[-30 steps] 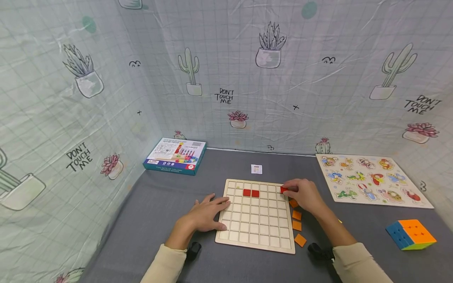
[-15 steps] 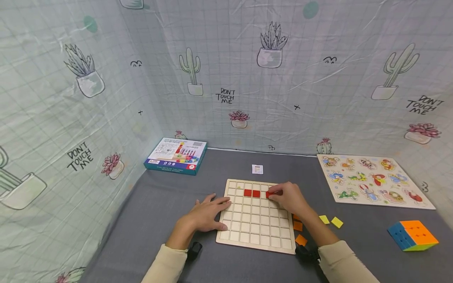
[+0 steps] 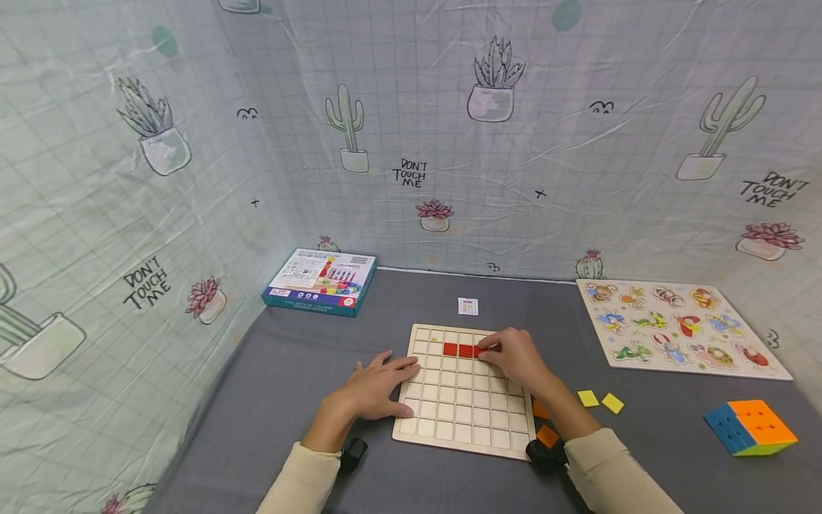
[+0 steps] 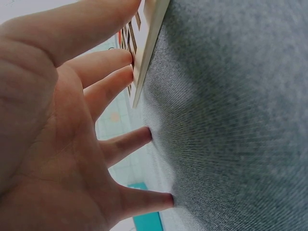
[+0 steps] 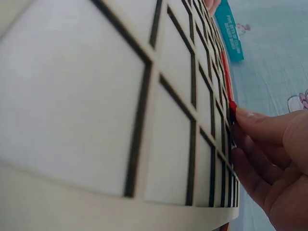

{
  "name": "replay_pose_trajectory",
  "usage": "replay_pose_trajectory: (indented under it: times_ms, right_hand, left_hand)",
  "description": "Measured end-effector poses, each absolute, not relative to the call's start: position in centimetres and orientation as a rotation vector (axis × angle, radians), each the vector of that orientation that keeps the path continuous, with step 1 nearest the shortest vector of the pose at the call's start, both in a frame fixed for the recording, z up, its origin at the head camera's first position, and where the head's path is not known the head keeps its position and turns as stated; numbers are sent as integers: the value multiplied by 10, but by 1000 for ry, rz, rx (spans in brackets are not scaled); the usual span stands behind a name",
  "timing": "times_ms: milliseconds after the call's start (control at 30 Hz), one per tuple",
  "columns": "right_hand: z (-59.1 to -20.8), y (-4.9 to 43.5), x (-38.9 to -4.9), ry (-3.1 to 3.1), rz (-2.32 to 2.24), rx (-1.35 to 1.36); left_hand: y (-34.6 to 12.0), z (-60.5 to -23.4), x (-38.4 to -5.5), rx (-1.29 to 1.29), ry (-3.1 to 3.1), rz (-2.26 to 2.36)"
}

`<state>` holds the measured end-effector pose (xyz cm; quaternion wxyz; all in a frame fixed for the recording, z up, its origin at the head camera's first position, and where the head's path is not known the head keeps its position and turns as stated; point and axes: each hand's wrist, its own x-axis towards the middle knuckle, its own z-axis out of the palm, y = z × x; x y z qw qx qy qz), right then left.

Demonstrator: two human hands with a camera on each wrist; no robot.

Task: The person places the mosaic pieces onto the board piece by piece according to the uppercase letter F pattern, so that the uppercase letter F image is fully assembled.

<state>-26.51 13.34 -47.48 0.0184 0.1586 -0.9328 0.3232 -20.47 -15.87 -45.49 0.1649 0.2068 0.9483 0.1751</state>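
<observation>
A wooden grid board (image 3: 446,412) lies on the grey cloth. Two red square tiles (image 3: 458,350) sit side by side in a row near its far edge. Right beside them, my right hand (image 3: 514,357) pinches a third red tile (image 3: 477,351) between thumb and fingers; the right wrist view shows this red tile (image 5: 233,108) at the fingertips. Whether it lies fully in its square cannot be told. My left hand (image 3: 374,391) is spread at the board's left edge. In the left wrist view its thumb and two fingers touch the board (image 4: 144,53), and the others rest on the cloth.
Orange tiles (image 3: 547,436) lie along the board's right side, partly behind the right forearm. Two yellow tiles (image 3: 600,401) are further right. Around stand a small printed card (image 3: 468,307), a teal box (image 3: 319,283), an insect puzzle board (image 3: 683,328) and a puzzle cube (image 3: 750,427).
My right hand has moved left from the board's far right corner, bringing the red tile up to the other two. The yellow tiles came into sight. My left hand has stayed in place.
</observation>
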Motion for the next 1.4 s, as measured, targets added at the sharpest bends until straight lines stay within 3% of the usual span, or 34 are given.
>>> replay_pose_trajectory:
  times_ms: [1400]
  right_hand:
    - [-468, 129, -261, -2951, 1010, 403]
  left_hand:
    - [-159, -454, -206, 607, 2709, 504]
